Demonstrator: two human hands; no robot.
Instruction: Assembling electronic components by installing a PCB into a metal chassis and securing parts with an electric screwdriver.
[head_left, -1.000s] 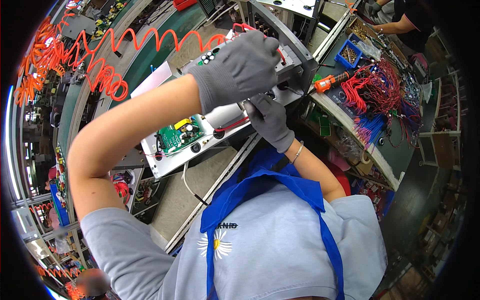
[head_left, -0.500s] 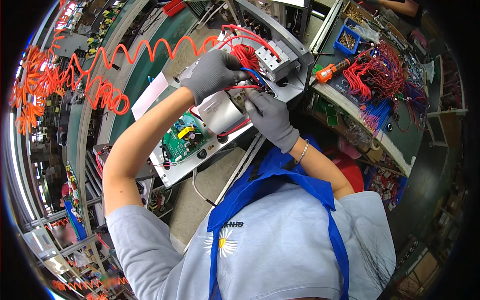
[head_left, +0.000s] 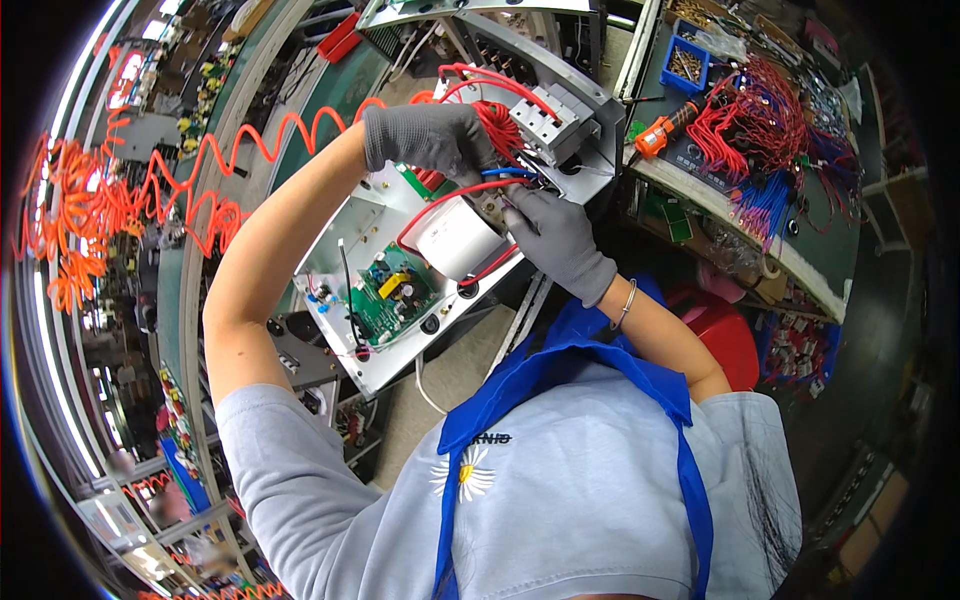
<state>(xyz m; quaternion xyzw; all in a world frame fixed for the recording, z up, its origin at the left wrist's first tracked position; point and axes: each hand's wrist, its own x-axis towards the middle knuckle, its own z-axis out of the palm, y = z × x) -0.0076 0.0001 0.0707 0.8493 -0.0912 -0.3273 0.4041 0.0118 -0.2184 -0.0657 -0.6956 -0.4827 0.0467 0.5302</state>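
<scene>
Both my hands wear grey gloves and meet at the end of a white cylindrical capacitor (head_left: 455,240) inside an open metal chassis (head_left: 375,372). My left hand (head_left: 430,142) reaches over from the far side, fingers curled down beside the wires; what they hold is hidden. On the near side my right hand (head_left: 562,245) has its fingertips closed at a red wire (head_left: 435,208), which arches over the capacitor. Blue wires (head_left: 507,172) run between the hands toward a white circuit breaker (head_left: 552,122). A green circuit board (head_left: 395,298) sits left of the capacitor.
An orange coiled air hose (head_left: 285,135) stretches in from the left. The right bench carries an orange-handled screwdriver (head_left: 655,138), a blue bin of small metal parts (head_left: 688,65), and bundles of red wires (head_left: 715,140). A red stool (head_left: 712,335) stands below it.
The view has shifted, so the chassis appears lower and turned. My left hand has drawn back from above the capacitor, uncovering the arching red wire. My right hand stays at the capacitor's end.
</scene>
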